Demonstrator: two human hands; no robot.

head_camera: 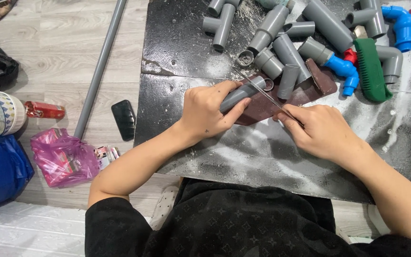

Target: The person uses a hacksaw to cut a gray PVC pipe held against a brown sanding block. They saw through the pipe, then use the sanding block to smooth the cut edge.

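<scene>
Firmly, left hand grips pipe; right hand pinches blade.

There was only one view. The camera sat on the person's head and looked almost straight down, from close by. The left hand and the right hand were near the middle of the picture. The dark board lay under them. Past the hands, at the top edge, was a pile of grey pipe pieces. Left of the left hand was wooden floor. The person's black clothes filled the bottom edge.
</scene>
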